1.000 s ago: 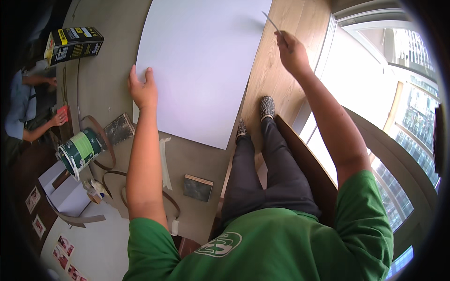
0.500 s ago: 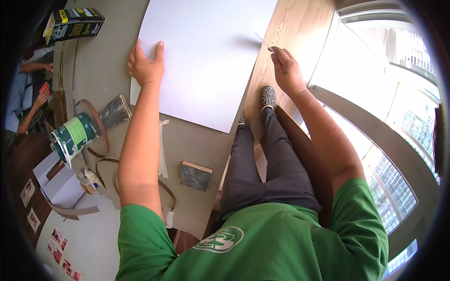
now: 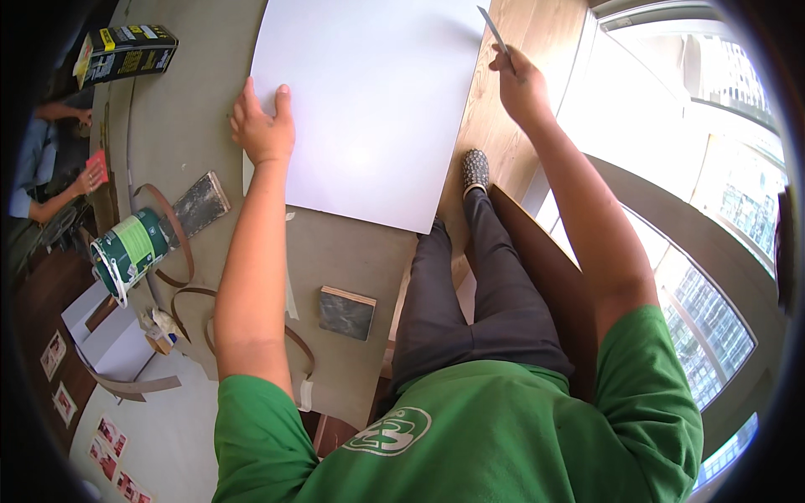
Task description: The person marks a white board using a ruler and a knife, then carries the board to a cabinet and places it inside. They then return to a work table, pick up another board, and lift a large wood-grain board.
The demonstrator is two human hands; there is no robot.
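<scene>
I see the white panel laid flat on the bench; what's done or left, I can't tell. My left grip spreads open at its left edge; my right grip pinches a thin flat tool.

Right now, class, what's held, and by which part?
The right hand holds a thin grey strip by its near end; whether the left hand grips the white board is unclear.

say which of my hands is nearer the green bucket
Left. Your left hand, at the left edge of the white panel, is up and right of the green bucket; your right hand is farther right, past the opposite edge.
</scene>
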